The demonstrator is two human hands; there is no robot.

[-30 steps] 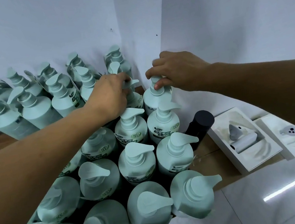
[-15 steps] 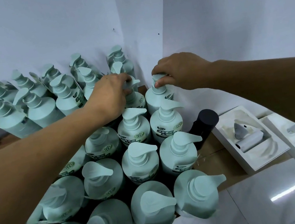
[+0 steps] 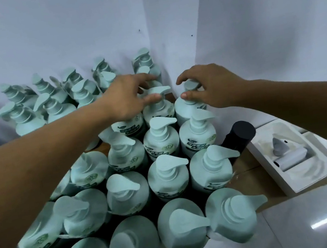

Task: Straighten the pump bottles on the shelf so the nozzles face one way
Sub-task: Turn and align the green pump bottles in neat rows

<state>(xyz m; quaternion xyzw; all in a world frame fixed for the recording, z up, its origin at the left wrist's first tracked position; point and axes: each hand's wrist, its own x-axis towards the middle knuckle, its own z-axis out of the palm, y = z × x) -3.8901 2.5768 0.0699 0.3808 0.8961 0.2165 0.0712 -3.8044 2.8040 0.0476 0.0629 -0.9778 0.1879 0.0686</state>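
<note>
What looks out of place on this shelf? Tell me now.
The black bottle stands alone among the pale green pump bottles, at the block's right edge. Back-left nozzles point left, while the near rows' point right.

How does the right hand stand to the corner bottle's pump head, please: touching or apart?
Touching. The head view shows the right hand curled over the pump head, its thumb pressed against the underside, no gap visible.

The pump bottles (image 3: 161,143) are carrying labels (image 3: 196,143) with dark printed bands, but the characters are blurring beyond reading.
</note>
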